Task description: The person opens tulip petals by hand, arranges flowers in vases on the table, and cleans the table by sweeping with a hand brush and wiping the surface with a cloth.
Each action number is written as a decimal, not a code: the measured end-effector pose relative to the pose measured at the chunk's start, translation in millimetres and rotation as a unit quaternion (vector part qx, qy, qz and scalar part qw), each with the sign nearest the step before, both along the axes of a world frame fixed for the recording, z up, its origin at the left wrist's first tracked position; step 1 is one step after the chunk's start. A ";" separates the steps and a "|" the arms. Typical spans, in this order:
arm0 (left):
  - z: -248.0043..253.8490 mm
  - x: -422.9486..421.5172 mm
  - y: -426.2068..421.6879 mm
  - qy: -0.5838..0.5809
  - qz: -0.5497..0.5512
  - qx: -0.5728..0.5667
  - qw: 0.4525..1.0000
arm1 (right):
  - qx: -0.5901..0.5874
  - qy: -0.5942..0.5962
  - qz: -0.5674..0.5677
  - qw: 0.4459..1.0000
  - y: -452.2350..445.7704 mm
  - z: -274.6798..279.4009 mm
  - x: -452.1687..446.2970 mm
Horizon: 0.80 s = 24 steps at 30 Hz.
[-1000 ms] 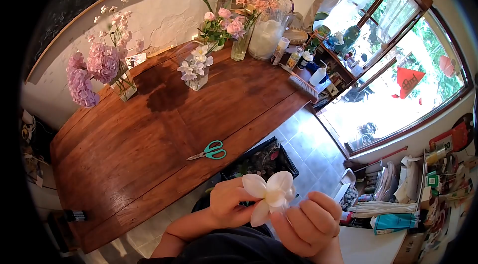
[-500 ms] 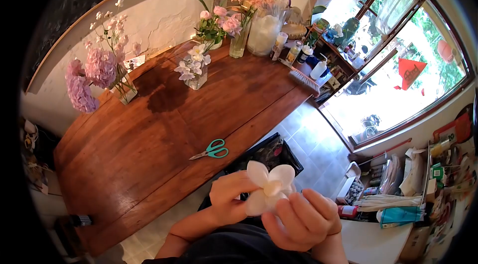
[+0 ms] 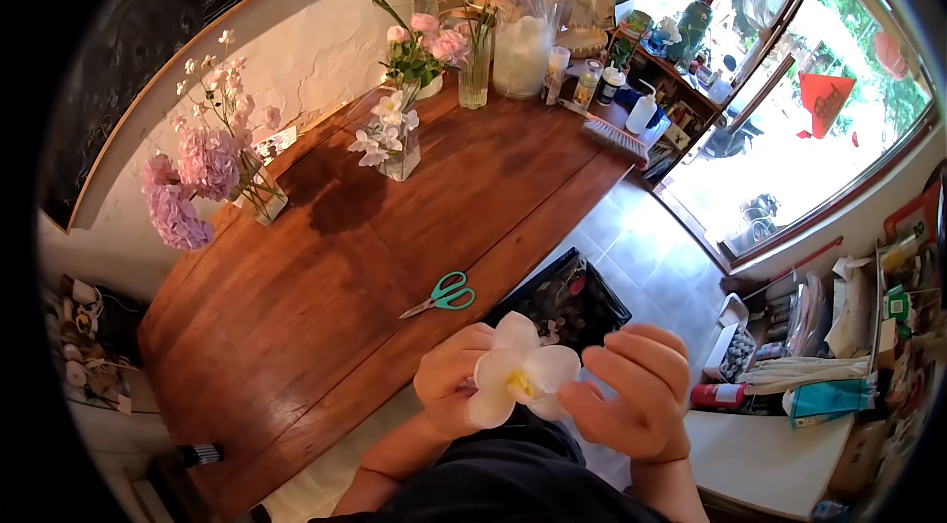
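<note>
A white orchid bloom [image 3: 493, 373] with a yellow centre faces up in front of my body. My left hand [image 3: 449, 380] is closed around it from behind and below; the grip on its base or stem is hidden behind the petals. Close to the right petal is my right hand [image 3: 636, 395], its fingers loosely curled and apart from the thumb side, whose tip is at the petal's edge. On the wooden table [image 3: 296, 326] beyond lie scissors [image 3: 444, 296] with teal handles, just past my hands.
A black bin [image 3: 567, 301] with plant scraps stands beside the table. Towards the back are small white flowers in a glass vase [image 3: 400, 160], pink hydrangeas [image 3: 182, 183], a pink bouquet [image 3: 429, 44], bottles and a brush [image 3: 617, 140]. Shelves of supplies [image 3: 829, 365] line the right.
My right hand has drawn back to the right from the flower's middle. The bloom has turned, so its yellow centre shows. My view has shifted slightly.
</note>
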<state>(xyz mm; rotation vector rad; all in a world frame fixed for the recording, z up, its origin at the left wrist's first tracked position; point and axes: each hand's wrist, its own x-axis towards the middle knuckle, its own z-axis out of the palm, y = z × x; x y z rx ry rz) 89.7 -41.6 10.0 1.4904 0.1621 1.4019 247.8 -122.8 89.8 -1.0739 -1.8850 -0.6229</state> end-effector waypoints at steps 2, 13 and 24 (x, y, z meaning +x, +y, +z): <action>-0.8 -2.0 1.0 -0.001 -0.016 0.012 1.000 | -0.019 -0.006 -0.039 0.999 -1.2 -1.9 2.8; -13.1 -3.6 -3.8 -0.005 0.046 0.042 0.998 | -0.125 0.107 0.118 0.979 -1.2 8.3 -6.1; -5.7 -4.8 -7.7 0.040 0.070 0.050 0.995 | -0.121 0.019 0.077 0.990 -3.9 21.3 -14.4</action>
